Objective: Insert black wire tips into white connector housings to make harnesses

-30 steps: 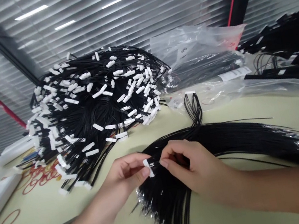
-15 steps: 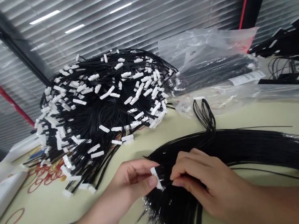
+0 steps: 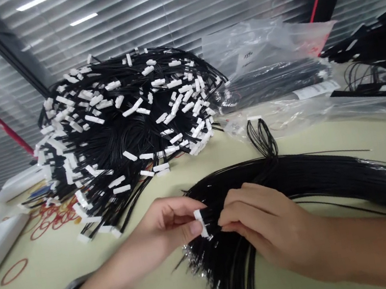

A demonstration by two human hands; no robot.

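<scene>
Between the thumb and fingers of my left hand [image 3: 175, 225] is a small white connector housing [image 3: 201, 223], standing roughly upright. Several black wires run out of its right side. My right hand [image 3: 262, 222] pinches thin black wire close to the connector; the tip of that wire is too small to make out. Under both hands lies a thick bundle of loose black wires [image 3: 318, 174] with shiny metal ends, fanned out below the connector and stretching off to the right.
A big heap of black wire harnesses [image 3: 131, 135] with white connectors sits behind my left hand. Rubber bands [image 3: 54, 218] and a white tray [image 3: 0, 248] lie at left. Clear plastic bags [image 3: 271, 81] stand at back right, and a looped harness [image 3: 262, 137] lies on the bundle.
The whole view has shifted, so the things on the table appear slightly higher. Both hands keep nearly the same grip, my right fingers still close to the connector.
</scene>
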